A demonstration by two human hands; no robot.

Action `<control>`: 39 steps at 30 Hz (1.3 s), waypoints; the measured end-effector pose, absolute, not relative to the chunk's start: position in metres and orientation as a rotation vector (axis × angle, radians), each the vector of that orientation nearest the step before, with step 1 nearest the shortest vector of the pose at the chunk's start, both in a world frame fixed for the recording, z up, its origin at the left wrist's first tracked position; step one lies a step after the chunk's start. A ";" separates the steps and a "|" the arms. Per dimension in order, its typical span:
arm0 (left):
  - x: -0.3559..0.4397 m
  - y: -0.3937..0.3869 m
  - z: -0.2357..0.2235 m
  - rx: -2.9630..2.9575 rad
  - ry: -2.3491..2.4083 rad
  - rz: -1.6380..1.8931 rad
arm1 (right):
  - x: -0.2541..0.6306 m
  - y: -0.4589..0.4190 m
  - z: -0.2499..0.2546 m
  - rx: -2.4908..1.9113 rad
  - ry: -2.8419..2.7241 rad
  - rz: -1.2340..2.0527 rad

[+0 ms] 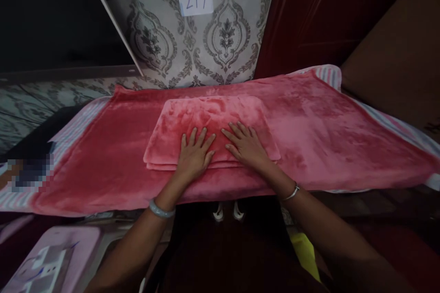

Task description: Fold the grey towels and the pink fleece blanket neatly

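Note:
A folded pink plush blanket [220, 112] lies in front of me, its layered edge toward my body. My left hand [195, 153] rests flat on its near half, left of the middle, fingers spread. On the right of the middle, my right hand [245, 144] also lies flat on the blanket with the fingers apart. Neither hand grips anything. Beneath the folded blanket, a larger pink plush cloth [316, 128] is spread over the table, with striped fabric [79, 121] showing past its edges.
A dark screen [62, 18] stands at the back left. Patterned wallpaper holds a paper marked 277 [195, 0]. A dark red door [302, 13] is at the back right. At the lower left, a white device [43, 270] sits on a pink stool [80, 242].

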State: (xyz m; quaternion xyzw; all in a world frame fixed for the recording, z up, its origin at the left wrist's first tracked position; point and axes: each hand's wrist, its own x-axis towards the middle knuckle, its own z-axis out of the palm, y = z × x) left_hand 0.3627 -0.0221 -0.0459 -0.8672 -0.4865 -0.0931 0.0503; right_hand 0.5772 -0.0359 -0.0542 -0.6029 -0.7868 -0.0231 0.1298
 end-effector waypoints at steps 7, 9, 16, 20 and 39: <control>0.360 -0.017 -0.045 -2.665 -1.482 -0.254 | 0.576 -0.036 -0.060 -1.721 -2.255 -0.105; 0.360 -0.018 -0.046 -2.664 -1.483 -0.264 | 0.575 -0.037 -0.061 -1.713 -2.250 -0.113; 0.358 -0.018 -0.051 -2.618 -1.460 -0.354 | 0.573 -0.036 -0.061 -1.702 -2.214 -0.116; 0.359 -0.021 -0.046 -2.602 -1.472 -0.377 | 0.574 -0.043 -0.053 -1.665 -2.186 -0.042; 0.390 -0.066 -0.076 -2.658 -1.273 -0.566 | 0.586 -0.092 -0.091 -1.623 -2.052 -0.293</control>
